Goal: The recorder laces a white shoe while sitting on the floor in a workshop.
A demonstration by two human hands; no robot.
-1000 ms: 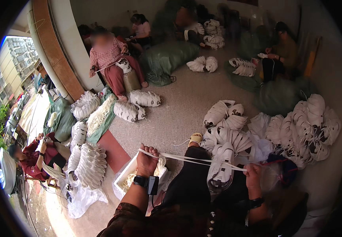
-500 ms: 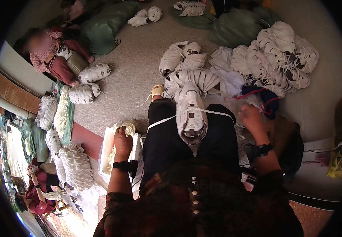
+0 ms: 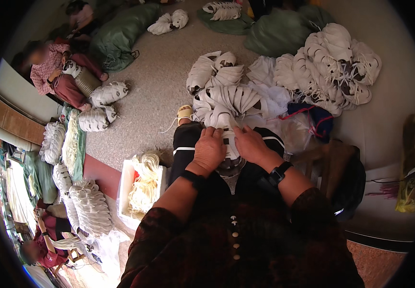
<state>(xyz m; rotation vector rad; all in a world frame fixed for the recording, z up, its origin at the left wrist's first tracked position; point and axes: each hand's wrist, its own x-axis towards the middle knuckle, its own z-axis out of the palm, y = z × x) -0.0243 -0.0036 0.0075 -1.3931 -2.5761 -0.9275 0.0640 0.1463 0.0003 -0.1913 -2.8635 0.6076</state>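
Note:
A white shoe (image 3: 230,144) rests between my thighs with its toe pointing away from me and its dark-lined opening toward me. My left hand (image 3: 210,149) grips its left side over the lacing area, fingers bent. On the opposite side, my right hand (image 3: 253,148) is closed on the shoe, its fingertips near the eyelets. A white shoelace (image 3: 183,149) lies across my left thigh, and a white length also crosses the right thigh. The lace between my fingers is hidden.
Left of my legs stands a white box (image 3: 126,185) of cream laces (image 3: 145,192). Bundled white shoes (image 3: 229,100) lie ahead, with a larger pile (image 3: 329,67) at right. Green sacks (image 3: 277,34) lie beyond. A seated person (image 3: 56,69) handles a shoe at far left.
Both hands have come inward from beside my legs onto the shoe. The lace that stretched across the shoe now shows only over my thighs. The view has shifted slightly.

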